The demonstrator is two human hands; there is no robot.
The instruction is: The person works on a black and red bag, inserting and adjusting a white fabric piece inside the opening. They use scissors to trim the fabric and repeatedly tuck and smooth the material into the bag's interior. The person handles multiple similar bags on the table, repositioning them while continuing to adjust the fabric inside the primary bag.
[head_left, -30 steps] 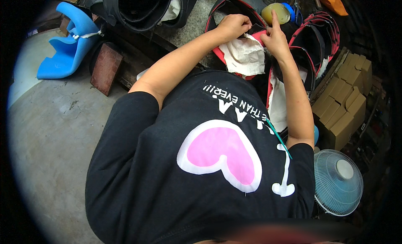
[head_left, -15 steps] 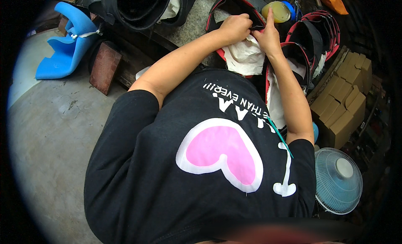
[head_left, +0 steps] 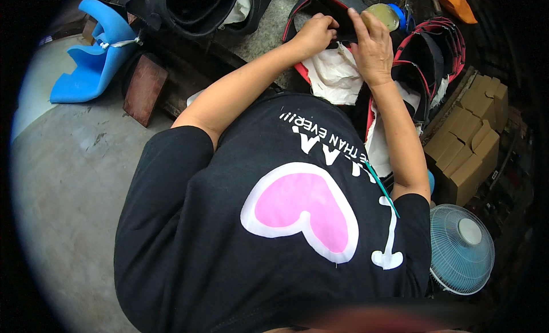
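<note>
A black, curved piece with red edging (head_left: 294, 19) and a white cloth lining (head_left: 334, 75) lies at the top middle, close against my shirt. My left hand (head_left: 315, 34) reaches over its opening, with fingers bent together at the black material. Facing it, my right hand (head_left: 373, 52) stands over the piece's right side, its index finger stretched up and apart from the other fingers. The palm side of the right hand and the part of the edge under the fingertips are hidden. Just beyond it is a jar of yellowish content (head_left: 382, 15) with a blue lid (head_left: 398, 15).
Several similar black pieces with red edges (head_left: 440, 44) stand to the right. Large black rounded pieces (head_left: 197, 12) sit at the top left, near a blue foam sheet (head_left: 97, 52). Cardboard boxes (head_left: 466, 133) and a fan (head_left: 462, 247) are on the right.
My right hand's fingers have risen and spread from the edge. My left hand has shifted slightly left and its fingers have loosened, leaving a wider gap between the hands.
</note>
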